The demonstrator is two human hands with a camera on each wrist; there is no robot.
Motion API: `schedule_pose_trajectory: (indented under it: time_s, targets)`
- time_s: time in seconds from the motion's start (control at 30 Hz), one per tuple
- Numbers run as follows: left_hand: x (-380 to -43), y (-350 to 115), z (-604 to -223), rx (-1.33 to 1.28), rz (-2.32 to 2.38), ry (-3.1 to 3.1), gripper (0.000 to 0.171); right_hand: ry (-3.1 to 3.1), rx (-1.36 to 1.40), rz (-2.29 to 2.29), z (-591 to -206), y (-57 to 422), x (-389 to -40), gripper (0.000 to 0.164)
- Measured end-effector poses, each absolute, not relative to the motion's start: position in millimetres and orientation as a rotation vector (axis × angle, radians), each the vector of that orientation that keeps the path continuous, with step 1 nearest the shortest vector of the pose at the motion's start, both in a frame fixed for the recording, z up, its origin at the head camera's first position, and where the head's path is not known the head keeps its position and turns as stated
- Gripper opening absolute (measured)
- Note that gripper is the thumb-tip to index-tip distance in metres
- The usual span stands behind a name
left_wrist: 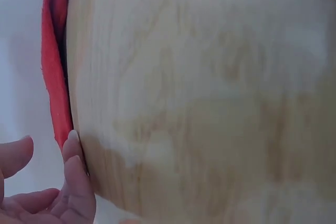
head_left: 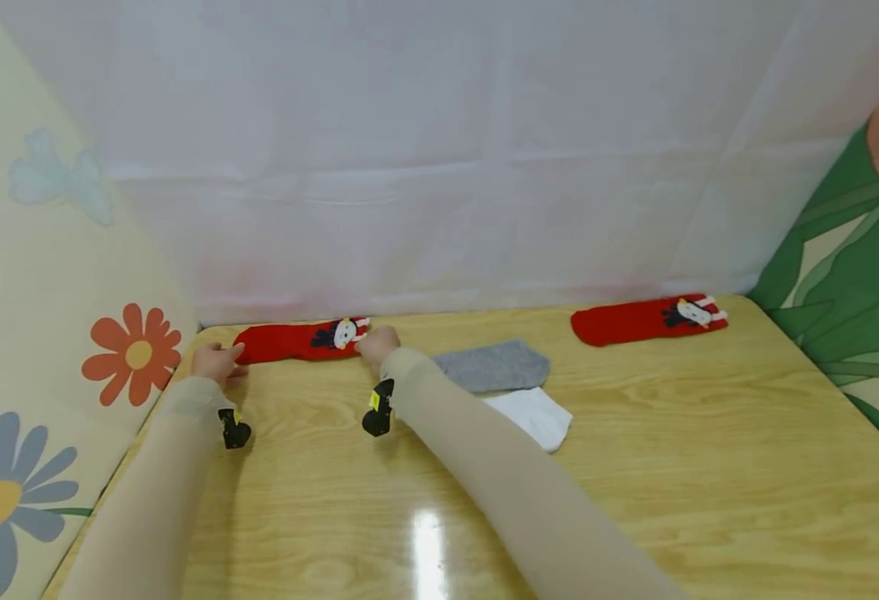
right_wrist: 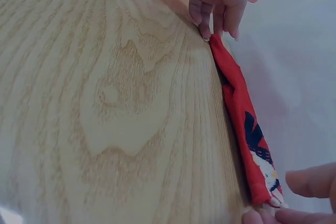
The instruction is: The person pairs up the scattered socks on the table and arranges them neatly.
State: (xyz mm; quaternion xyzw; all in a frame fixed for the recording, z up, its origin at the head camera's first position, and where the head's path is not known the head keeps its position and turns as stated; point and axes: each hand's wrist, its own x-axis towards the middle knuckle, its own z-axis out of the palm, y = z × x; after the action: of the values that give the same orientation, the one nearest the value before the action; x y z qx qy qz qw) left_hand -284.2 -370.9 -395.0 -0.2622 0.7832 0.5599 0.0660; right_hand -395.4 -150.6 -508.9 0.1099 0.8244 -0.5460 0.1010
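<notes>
A red sock (head_left: 282, 342) with a black-and-white character at its cuff lies flat along the table's back edge. At its toe end, on the left, my left hand (head_left: 217, 363) touches the fabric with its fingertips. In the left wrist view the thumb of this hand (left_wrist: 50, 192) stands apart from the fingers. My right hand (head_left: 379, 346) is at the cuff end, and the right wrist view has its thumb (right_wrist: 312, 181) raised away from the sock (right_wrist: 236, 98), fingertips beside the cuff. A second red sock (head_left: 626, 322) of the same pattern lies at the back right.
A grey sock (head_left: 495, 367) and a white sock (head_left: 535, 418) lie near the middle, partly behind my right forearm. A white cloth wall (head_left: 439, 167) rises behind the wooden table (head_left: 319, 500). Flower-patterned panels (head_left: 19, 250) flank both sides.
</notes>
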Motion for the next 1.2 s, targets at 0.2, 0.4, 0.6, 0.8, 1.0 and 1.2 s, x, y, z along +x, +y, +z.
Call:
schedule_pose_trajectory:
  time_s: [0.2, 0.4, 0.6, 0.8, 1.0, 1.2]
  targets:
    - [-296, -378, -405, -0.781, 1.636, 2.409, 0.078, 2.352, 0.351, -1.672, -455, -140, -356, 0.040]
    - [-302, -375, -409, -0.885, 1.638, 2.417, 0.064, 2.192, 0.461, -1.790, -398, -129, -314, 0.047]
    - [-302, -370, -404, -0.934, 1.612, 2.420, 0.052, 2.242, 0.506, -1.759, -421, -137, -338, 0.051]
    - [-294, -365, -396, -0.895, 1.685, 2.327, 0.054, 2.312, 0.472, -1.679, -461, -145, -369, 0.049]
    - [-284, -363, -389, -0.871, 1.670, 2.268, 0.054, 2.282, 0.441, -1.522, -422, -137, -337, 0.050]
    - [-273, -360, -382, -0.778, 1.703, 2.276, 0.054, 2.427, 0.330, -1.469, -427, -124, -340, 0.033]
